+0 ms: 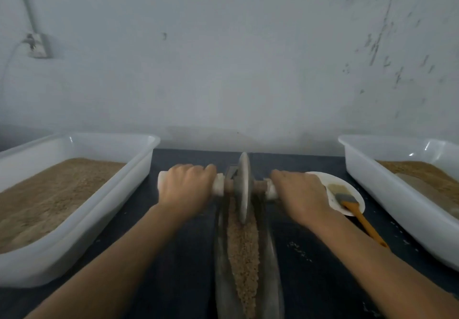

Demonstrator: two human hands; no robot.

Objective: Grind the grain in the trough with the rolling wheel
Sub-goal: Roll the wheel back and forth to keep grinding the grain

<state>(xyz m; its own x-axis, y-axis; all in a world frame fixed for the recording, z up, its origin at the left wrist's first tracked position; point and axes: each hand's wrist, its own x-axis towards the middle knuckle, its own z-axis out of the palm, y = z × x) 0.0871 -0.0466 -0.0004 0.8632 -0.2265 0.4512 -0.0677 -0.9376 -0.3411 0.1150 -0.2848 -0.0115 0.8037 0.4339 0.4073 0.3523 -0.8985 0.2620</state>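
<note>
While the rolling wheel [243, 189] is being held upright in the far part of the trough [221, 256], its axle is being gripped on both sides: the left hand [186, 189] is wrapped round the pale left handle [162, 179], fingers curled over the top, and the right hand [298, 194] is closed round the right handle [272, 192], most of which is hidden under the knuckles. The wheel's disc is standing between the two sets of fingers, its lower edge being pressed into the grain [244, 249], which is lying along the trough's channel from just below the fingers back toward the wrists and beyond.

For the stroke to be done well, equal downward pressure is probably best being applied through both handles, so that the disc is being kept vertical and centred (a lean toward either hand would likely be riding it up the trough wall and pushing grain out). Long passes toward the near end are judged to be needed, since much coarse grain is being left there.

Just beyond the right fingers a white plate [357, 209] with an orange-handled brush [360, 217] is lying close, and could be knocked by the knuckles. Outward of each hand, a white tray is sitting: the left tray [82, 222] and the right tray [387, 194], both holding brown grain.
</note>
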